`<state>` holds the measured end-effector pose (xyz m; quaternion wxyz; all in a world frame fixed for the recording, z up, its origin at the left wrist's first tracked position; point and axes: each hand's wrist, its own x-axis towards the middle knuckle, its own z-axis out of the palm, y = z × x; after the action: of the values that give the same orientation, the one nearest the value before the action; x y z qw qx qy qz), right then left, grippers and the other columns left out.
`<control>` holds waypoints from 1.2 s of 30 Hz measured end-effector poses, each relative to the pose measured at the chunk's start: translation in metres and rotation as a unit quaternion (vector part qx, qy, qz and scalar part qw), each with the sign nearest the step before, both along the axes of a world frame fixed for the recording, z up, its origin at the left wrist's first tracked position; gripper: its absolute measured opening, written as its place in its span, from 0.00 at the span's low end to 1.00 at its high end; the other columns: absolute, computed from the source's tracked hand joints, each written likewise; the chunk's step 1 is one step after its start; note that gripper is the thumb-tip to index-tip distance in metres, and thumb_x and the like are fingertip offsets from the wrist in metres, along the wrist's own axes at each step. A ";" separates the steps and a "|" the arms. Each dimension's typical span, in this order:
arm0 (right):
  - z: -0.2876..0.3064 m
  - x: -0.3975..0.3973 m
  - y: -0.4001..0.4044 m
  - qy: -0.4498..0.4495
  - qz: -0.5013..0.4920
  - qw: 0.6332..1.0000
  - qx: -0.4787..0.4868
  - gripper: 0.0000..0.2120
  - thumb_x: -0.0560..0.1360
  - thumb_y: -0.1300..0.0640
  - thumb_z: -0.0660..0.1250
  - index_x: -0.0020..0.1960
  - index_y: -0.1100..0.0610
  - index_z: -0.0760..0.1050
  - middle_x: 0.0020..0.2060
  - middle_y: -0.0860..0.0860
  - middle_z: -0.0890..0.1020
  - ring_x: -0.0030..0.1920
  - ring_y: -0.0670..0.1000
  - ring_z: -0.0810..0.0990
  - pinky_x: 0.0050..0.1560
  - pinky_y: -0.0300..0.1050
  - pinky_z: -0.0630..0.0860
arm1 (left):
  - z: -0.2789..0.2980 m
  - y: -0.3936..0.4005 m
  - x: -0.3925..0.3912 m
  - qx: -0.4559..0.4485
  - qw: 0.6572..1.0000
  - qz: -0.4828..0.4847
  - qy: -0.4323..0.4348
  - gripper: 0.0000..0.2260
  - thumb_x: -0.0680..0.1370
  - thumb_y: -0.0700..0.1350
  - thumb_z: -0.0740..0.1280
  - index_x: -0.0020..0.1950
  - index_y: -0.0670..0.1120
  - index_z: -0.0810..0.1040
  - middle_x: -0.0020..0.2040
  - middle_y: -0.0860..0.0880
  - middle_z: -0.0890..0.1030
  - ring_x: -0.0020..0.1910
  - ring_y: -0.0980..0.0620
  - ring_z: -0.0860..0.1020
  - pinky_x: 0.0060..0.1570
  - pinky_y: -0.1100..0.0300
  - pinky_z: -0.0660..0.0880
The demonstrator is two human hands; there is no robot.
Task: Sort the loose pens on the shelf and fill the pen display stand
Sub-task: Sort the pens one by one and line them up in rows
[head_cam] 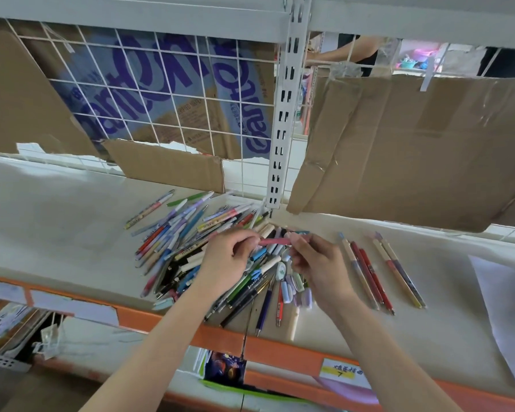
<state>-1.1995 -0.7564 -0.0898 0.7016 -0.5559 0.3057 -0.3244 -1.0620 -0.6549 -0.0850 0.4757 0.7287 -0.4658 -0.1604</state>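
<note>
A heap of loose pens point(185, 242) of many colours lies on the shelf point(57, 227), spread from the middle towards the front edge. Above the heap my left hand point(229, 260) and my right hand point(318, 263) hold one pink pen point(275, 241) level between them, each pinching an end. To the right, several red, pink and tan pens point(381, 272) lie side by side in a sorted row. No pen display stand is in view.
An orange rail point(280, 349) edges the shelf front, with a yellow label point(342, 372). Cardboard sheets point(414, 150) hang on the wire grid back. A white upright post point(283, 120) stands behind the heap. White paper point(506, 316) lies at the far right. A lower shelf holds stock.
</note>
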 end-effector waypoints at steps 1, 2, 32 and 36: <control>-0.003 0.002 0.004 -0.006 -0.008 1.000 0.021 0.09 0.76 0.60 0.65 0.39 0.63 0.76 0.27 0.50 0.75 0.27 0.46 0.70 0.29 0.37 0.68 | 0.001 0.000 -0.001 -0.014 0.999 0.006 -0.032 0.07 0.77 0.35 0.64 0.50 0.43 0.81 0.35 0.57 0.75 0.31 0.65 0.72 0.31 0.72 0.68; -0.005 0.003 0.007 -0.011 -0.016 0.999 0.037 0.10 0.77 0.60 0.64 0.38 0.62 0.75 0.27 0.50 0.75 0.27 0.46 0.70 0.29 0.37 0.67 | 0.001 -0.001 -0.003 -0.029 0.998 0.007 -0.063 0.07 0.76 0.34 0.65 0.49 0.41 0.81 0.36 0.57 0.75 0.33 0.65 0.73 0.32 0.73 0.69; 0.006 0.005 -0.005 -0.016 0.055 0.998 0.037 0.11 0.79 0.60 0.59 0.46 0.62 0.79 0.34 0.52 0.82 0.33 0.47 0.77 0.41 0.45 0.68 | -0.006 0.003 -0.013 0.048 0.941 -0.068 0.327 0.12 0.81 0.44 0.57 0.46 0.39 0.76 0.23 0.56 0.63 0.21 0.58 0.57 0.19 0.68 0.54; 0.012 0.001 -0.007 -0.013 0.074 0.996 0.037 0.11 0.76 0.56 0.62 0.48 0.62 0.79 0.35 0.51 0.82 0.35 0.47 0.77 0.41 0.41 0.70 | -0.002 0.005 -0.012 0.027 0.929 -0.104 0.354 0.19 0.82 0.45 0.56 0.35 0.52 0.80 0.23 0.53 0.66 0.19 0.58 0.57 0.19 0.67 0.53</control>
<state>-1.1982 -0.7638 -0.0773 0.7482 -0.5460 0.2661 -0.2670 -1.0745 -0.6498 -0.0866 0.5701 0.5849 -0.3358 -0.4691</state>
